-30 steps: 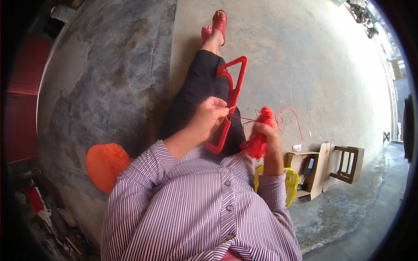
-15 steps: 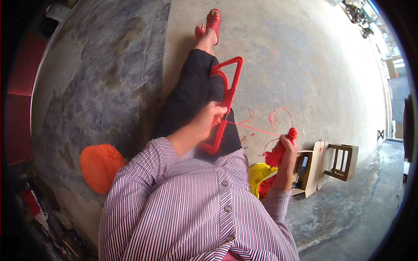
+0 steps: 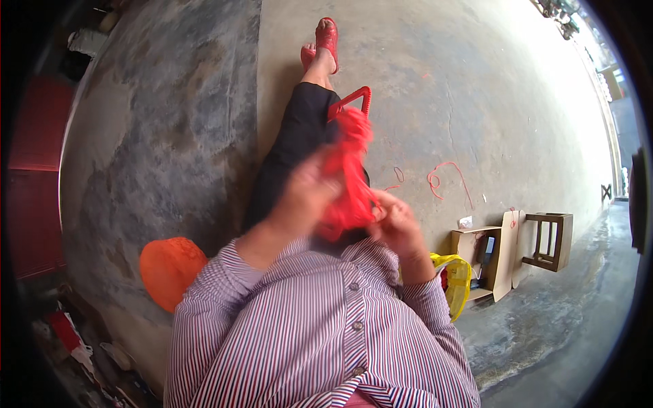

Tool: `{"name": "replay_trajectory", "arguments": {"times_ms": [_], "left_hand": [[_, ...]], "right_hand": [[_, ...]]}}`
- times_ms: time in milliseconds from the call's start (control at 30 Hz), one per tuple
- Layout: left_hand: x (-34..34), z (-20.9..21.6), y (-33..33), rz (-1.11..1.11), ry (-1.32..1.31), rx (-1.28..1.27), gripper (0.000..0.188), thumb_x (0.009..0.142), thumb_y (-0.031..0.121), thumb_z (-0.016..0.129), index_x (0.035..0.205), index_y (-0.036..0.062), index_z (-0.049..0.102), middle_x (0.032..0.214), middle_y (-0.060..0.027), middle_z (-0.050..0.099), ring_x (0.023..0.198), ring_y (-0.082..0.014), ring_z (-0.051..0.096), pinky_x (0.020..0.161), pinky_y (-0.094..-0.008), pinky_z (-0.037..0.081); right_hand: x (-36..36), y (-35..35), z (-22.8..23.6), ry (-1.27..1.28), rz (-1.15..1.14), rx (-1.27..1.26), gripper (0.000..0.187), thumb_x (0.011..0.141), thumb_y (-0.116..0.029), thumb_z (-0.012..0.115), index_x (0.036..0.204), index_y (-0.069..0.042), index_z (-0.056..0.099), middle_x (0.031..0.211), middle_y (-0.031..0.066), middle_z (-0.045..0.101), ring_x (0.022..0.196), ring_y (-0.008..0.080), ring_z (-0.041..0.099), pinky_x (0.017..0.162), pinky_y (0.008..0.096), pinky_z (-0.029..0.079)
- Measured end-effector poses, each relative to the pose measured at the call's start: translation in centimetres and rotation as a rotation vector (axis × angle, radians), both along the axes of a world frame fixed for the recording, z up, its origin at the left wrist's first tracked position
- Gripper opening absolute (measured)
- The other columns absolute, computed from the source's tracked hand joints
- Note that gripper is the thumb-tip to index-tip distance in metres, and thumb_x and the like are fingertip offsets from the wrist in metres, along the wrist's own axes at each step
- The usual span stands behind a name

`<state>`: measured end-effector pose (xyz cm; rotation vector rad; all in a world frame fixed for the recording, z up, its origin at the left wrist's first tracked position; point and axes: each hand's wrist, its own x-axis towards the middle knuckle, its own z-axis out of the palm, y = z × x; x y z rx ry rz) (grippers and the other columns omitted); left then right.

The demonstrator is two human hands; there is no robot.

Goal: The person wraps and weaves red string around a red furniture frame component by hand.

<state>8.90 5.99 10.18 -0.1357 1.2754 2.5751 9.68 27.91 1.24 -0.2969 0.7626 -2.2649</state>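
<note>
A red frame with toothed edges point(image 3: 368, 102) stands tilted over my lap, its far end showing above a blurred mass of red yarn point(image 3: 350, 177). My left hand point(image 3: 307, 194) is closed at the frame's left side; motion smears its fingers and the yarn partly covers its grip. On the other side, my right hand point(image 3: 398, 221) pinches the yarn's lower right edge, with fingers bent. The yarn hides most of the frame's middle, so I cannot tell whether any strand passes round it.
Loose red strands point(image 3: 454, 175) lie on the concrete floor to the right. Beyond my right forearm are a yellow bag point(image 3: 460, 289), an open cardboard box point(image 3: 507, 255) and a small wooden stool point(image 3: 564, 243). An orange round object point(image 3: 171, 275) is by my left elbow.
My right hand has moved left from beside the bag to the frame, bringing the yarn bundle with it. The yarn now lies across the frame; the taut strand no longer shows.
</note>
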Motion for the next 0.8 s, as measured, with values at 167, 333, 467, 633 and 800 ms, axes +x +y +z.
{"name": "replay_trajectory", "arguments": {"times_ms": [167, 333, 467, 633, 800], "left_hand": [[-2.4, -2.6, -6.4, -0.168, 0.681, -1.174, 0.039, 0.08, -0.005, 0.058, 0.114, 0.0108, 0.065, 0.103, -0.0085, 0.061, 0.097, -0.0198, 0.061, 0.083, -0.0301, 0.049], [-1.3, -4.3, -4.6, -0.574, 0.503, -1.573, 0.025, 0.069, 0.007, 0.07, 0.094, 0.0063, 0.069, 0.094, -0.0129, 0.064, 0.092, -0.0276, 0.065, 0.077, -0.0337, 0.05], [-1.5, -5.6, -2.6, -0.545, 0.26, -1.196, 0.03, 0.069, 0.014, 0.078, 0.092, 0.0002, 0.065, 0.093, -0.0143, 0.064, 0.091, -0.0289, 0.064, 0.079, -0.0331, 0.05], [-2.0, -8.0, -2.0, -0.212, 0.344, -1.029, 0.032, 0.076, 0.01, 0.07, 0.103, -0.0011, 0.059, 0.104, -0.0106, 0.058, 0.096, -0.0227, 0.06, 0.083, -0.0324, 0.05], [-2.5, -9.0, 0.1, -0.109, -0.236, -0.249, 0.038, 0.08, 0.007, 0.055, 0.117, -0.0018, 0.05, 0.112, -0.0096, 0.055, 0.098, -0.0169, 0.057, 0.086, -0.0285, 0.048]], "right_hand": [[-5.0, 3.0, -3.0, -0.116, -0.253, 0.112, 0.032, 0.09, -0.026, 0.061, 0.111, -0.002, 0.062, 0.084, 0.0022, 0.059, 0.056, 0.0089, 0.046, 0.047, 0.0221, 0.034], [-4.5, -2.2, -2.4, 0.795, -0.068, 0.822, 0.024, 0.082, -0.015, 0.071, 0.1, 0.0, 0.067, 0.107, 0.0075, 0.058, 0.074, 0.0126, 0.06, 0.066, 0.0224, 0.049], [-3.8, -2.1, -1.2, 0.821, 0.028, 1.019, 0.034, 0.076, -0.017, 0.076, 0.103, 0.002, 0.067, 0.115, 0.0082, 0.06, 0.103, 0.0192, 0.058, 0.087, 0.0314, 0.048], [-4.8, 2.8, -0.6, 0.264, -0.409, 0.847, 0.029, 0.076, -0.007, 0.076, 0.1, 0.001, 0.062, 0.127, 0.0158, 0.057, 0.098, 0.0164, 0.061, 0.087, 0.03, 0.049], [-4.8, 6.0, -1.5, 0.083, -0.496, 0.623, 0.018, 0.082, -0.009, 0.072, 0.095, -0.003, 0.06, 0.111, 0.0097, 0.065, 0.091, 0.0169, 0.064, 0.087, 0.0332, 0.051]]}}
